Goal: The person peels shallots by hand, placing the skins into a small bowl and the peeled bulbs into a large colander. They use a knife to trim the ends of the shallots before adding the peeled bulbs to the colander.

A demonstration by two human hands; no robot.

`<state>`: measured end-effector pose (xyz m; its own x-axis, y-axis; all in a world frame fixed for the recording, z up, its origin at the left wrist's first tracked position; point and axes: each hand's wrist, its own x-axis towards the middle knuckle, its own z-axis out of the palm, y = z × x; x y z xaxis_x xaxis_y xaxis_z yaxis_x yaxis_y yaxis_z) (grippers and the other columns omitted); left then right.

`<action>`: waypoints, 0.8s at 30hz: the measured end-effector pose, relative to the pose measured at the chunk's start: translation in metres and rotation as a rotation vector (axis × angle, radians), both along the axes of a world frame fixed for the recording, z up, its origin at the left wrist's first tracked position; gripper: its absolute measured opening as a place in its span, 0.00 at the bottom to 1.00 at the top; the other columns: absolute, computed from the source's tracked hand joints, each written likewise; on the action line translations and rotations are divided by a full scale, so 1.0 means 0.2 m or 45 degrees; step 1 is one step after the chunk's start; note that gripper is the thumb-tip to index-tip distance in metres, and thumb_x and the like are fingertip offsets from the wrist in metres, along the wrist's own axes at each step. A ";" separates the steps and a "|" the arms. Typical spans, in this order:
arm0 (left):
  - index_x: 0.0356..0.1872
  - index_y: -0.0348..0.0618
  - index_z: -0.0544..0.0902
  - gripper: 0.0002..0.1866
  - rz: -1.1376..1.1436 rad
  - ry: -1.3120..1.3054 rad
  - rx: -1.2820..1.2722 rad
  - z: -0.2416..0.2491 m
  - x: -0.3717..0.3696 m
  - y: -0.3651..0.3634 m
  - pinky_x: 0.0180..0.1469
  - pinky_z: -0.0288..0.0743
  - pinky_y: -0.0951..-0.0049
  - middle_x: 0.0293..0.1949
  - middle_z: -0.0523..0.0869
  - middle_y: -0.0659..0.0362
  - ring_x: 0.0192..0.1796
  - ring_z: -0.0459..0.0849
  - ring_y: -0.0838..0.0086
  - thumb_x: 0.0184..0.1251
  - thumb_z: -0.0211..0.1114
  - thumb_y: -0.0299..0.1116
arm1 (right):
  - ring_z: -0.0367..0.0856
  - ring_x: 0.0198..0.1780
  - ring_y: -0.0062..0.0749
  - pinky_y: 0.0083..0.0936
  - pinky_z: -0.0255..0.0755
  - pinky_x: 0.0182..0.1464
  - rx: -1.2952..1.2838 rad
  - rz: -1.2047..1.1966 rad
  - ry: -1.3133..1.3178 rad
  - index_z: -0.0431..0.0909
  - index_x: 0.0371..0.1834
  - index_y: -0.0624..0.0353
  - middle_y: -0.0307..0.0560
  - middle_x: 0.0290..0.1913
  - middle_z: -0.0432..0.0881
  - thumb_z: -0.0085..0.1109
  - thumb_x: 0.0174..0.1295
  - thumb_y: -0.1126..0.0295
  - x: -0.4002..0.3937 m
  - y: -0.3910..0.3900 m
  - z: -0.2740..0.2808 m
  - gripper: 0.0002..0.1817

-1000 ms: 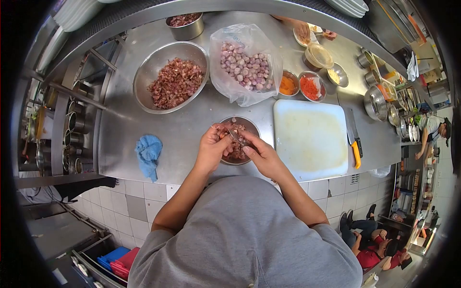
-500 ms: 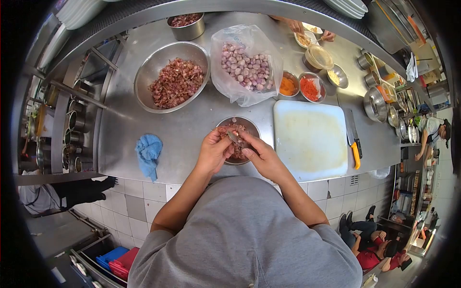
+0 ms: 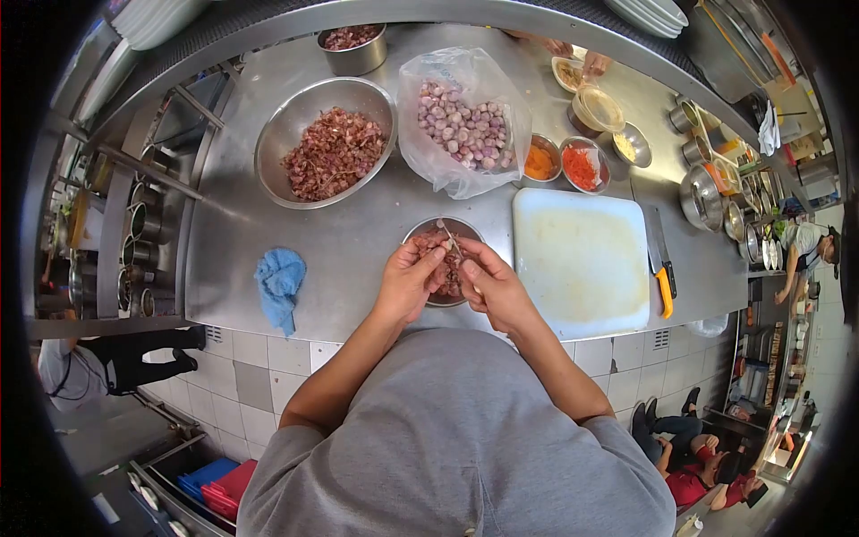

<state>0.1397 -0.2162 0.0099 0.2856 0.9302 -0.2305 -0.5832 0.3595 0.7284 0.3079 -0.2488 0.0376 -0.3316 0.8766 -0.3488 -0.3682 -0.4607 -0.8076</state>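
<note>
Metal bowl (image 3: 472, 232) beneath, the hands (image 3: 408, 281) pinch small things (image 3: 450, 238) too blurred to name.

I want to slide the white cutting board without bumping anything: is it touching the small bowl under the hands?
Apart. The head view shows it: a strip of steel tabletop runs between the small bowl and the white cutting board.

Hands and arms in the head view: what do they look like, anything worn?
The left hand and right hand are bare, with no gloves to be seen. The forearms are uncovered below short, loose, plain grey sleeves. I see no cables or markings; small items like rings can't be ruled out.
</note>
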 end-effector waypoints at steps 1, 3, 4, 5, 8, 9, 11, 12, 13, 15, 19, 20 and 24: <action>0.48 0.42 0.81 0.07 0.000 0.000 -0.001 0.00 0.00 0.00 0.26 0.65 0.84 0.31 0.82 0.67 0.25 0.74 0.86 0.72 0.60 0.27 | 0.65 0.27 0.17 0.15 0.58 0.24 -0.068 -0.043 0.050 0.66 0.69 0.50 0.33 0.35 0.70 0.49 0.74 0.67 -0.01 0.00 0.04 0.21; 0.50 0.43 0.81 0.08 -0.060 -0.078 -0.048 0.00 -0.01 0.01 0.26 0.64 0.85 0.34 0.82 0.67 0.26 0.73 0.87 0.74 0.59 0.29 | 0.57 0.23 0.14 0.13 0.49 0.21 -0.137 -0.086 0.100 0.66 0.69 0.48 0.31 0.31 0.65 0.49 0.75 0.65 -0.02 0.00 0.05 0.21; 0.50 0.43 0.81 0.08 -0.059 -0.079 -0.048 0.00 -0.01 0.01 0.26 0.64 0.85 0.34 0.82 0.67 0.26 0.73 0.87 0.74 0.59 0.29 | 0.59 0.24 0.14 0.13 0.51 0.21 -0.139 -0.077 0.117 0.66 0.69 0.47 0.31 0.32 0.67 0.49 0.75 0.64 -0.01 0.00 0.04 0.21; 0.50 0.43 0.81 0.08 -0.031 -0.045 -0.070 0.01 0.00 0.01 0.25 0.63 0.85 0.35 0.82 0.67 0.26 0.73 0.87 0.74 0.58 0.29 | 0.61 0.24 0.15 0.13 0.52 0.21 -0.140 -0.067 0.134 0.66 0.69 0.47 0.32 0.32 0.68 0.49 0.75 0.63 -0.01 0.00 0.03 0.21; 0.49 0.43 0.81 0.08 0.014 0.016 -0.072 -0.01 0.00 0.02 0.25 0.62 0.85 0.35 0.82 0.68 0.26 0.72 0.88 0.75 0.58 0.30 | 0.61 0.24 0.14 0.13 0.52 0.21 -0.107 -0.074 0.079 0.66 0.69 0.48 0.32 0.32 0.68 0.49 0.75 0.63 -0.02 0.00 0.02 0.20; 0.49 0.43 0.81 0.08 0.030 0.043 -0.052 -0.01 0.00 0.02 0.25 0.62 0.85 0.34 0.81 0.68 0.26 0.72 0.88 0.75 0.58 0.31 | 0.61 0.24 0.14 0.13 0.52 0.21 -0.107 -0.076 0.079 0.66 0.69 0.48 0.32 0.32 0.68 0.49 0.75 0.63 -0.02 0.00 0.01 0.20; 0.48 0.43 0.81 0.08 0.006 0.070 -0.057 0.00 -0.01 0.02 0.25 0.62 0.85 0.34 0.81 0.69 0.26 0.72 0.88 0.74 0.60 0.30 | 0.61 0.24 0.14 0.13 0.53 0.21 -0.079 -0.092 0.032 0.65 0.69 0.48 0.32 0.33 0.68 0.49 0.75 0.63 -0.02 0.01 0.00 0.21; 0.48 0.43 0.82 0.07 -0.015 0.098 -0.060 0.01 -0.02 0.02 0.25 0.62 0.85 0.33 0.80 0.69 0.26 0.71 0.88 0.72 0.61 0.29 | 0.61 0.24 0.14 0.13 0.53 0.21 -0.077 -0.094 0.032 0.65 0.69 0.48 0.32 0.33 0.68 0.49 0.75 0.63 -0.02 0.01 0.00 0.21; 0.48 0.43 0.82 0.07 -0.019 0.098 -0.059 0.02 -0.01 0.02 0.25 0.62 0.85 0.33 0.80 0.69 0.26 0.71 0.88 0.72 0.61 0.29 | 0.61 0.24 0.14 0.13 0.53 0.21 -0.061 -0.094 0.030 0.65 0.69 0.48 0.32 0.33 0.68 0.49 0.75 0.63 -0.02 0.01 0.01 0.20; 0.47 0.43 0.82 0.08 -0.008 0.114 0.003 0.02 -0.01 0.01 0.25 0.62 0.86 0.32 0.80 0.70 0.25 0.71 0.89 0.69 0.64 0.27 | 0.61 0.24 0.14 0.13 0.53 0.22 -0.049 -0.096 0.029 0.65 0.68 0.48 0.32 0.33 0.68 0.49 0.75 0.63 -0.02 0.01 0.02 0.20; 0.46 0.43 0.82 0.09 0.022 0.156 -0.044 0.03 -0.01 0.02 0.25 0.62 0.86 0.30 0.79 0.70 0.26 0.71 0.89 0.67 0.66 0.25 | 0.62 0.25 0.15 0.12 0.54 0.22 -0.116 -0.038 0.130 0.65 0.69 0.48 0.33 0.33 0.69 0.48 0.75 0.63 -0.01 0.00 0.01 0.20; 0.47 0.43 0.82 0.08 0.007 0.160 -0.025 0.02 -0.01 0.02 0.25 0.62 0.86 0.30 0.79 0.70 0.25 0.71 0.89 0.68 0.65 0.25 | 0.62 0.25 0.15 0.12 0.54 0.22 -0.121 -0.014 0.183 0.64 0.69 0.48 0.33 0.33 0.69 0.48 0.76 0.63 -0.01 0.00 0.00 0.20; 0.48 0.42 0.81 0.08 -0.053 0.075 0.002 -0.02 -0.03 0.02 0.24 0.62 0.86 0.32 0.80 0.68 0.25 0.71 0.89 0.71 0.62 0.27 | 0.62 0.25 0.16 0.12 0.54 0.21 -0.187 -0.008 0.232 0.63 0.69 0.47 0.34 0.33 0.69 0.47 0.76 0.62 0.00 0.00 0.02 0.20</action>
<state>0.1338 -0.2116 0.0059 0.3100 0.9182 -0.2467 -0.5241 0.3816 0.7614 0.3084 -0.2484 0.0407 -0.3956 0.8229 -0.4079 -0.5047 -0.5658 -0.6520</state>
